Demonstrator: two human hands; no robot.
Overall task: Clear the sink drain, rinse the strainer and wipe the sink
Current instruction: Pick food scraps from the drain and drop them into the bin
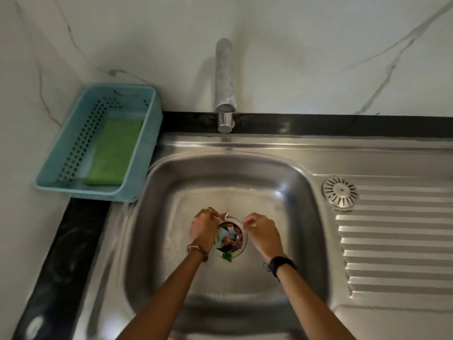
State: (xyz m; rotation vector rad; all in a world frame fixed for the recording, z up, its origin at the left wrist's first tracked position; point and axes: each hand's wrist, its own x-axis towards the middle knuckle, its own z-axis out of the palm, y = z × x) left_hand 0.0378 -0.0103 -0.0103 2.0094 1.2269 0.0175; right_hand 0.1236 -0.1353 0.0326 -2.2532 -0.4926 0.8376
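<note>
The steel sink (171, 192) has its drain (230, 238) open and stuffed with colourful wrapper scraps (228, 239). My left hand (203, 227) sits at the drain's left rim and pinches a crumpled wrapper piece (223, 214) just above it. My right hand (262, 229) hovers at the drain's right rim, fingers curled with the tips pinched together; whether it holds a scrap is unclear. The round metal strainer (340, 191) lies apart on the drainboard, to the right of the basin.
A tap (224, 94) stands at the back, its spout over the basin's far edge. A blue plastic basket (73, 153) holding a green cloth (114, 153) sits on the black counter at the left. The ribbed drainboard (397, 241) fills the right.
</note>
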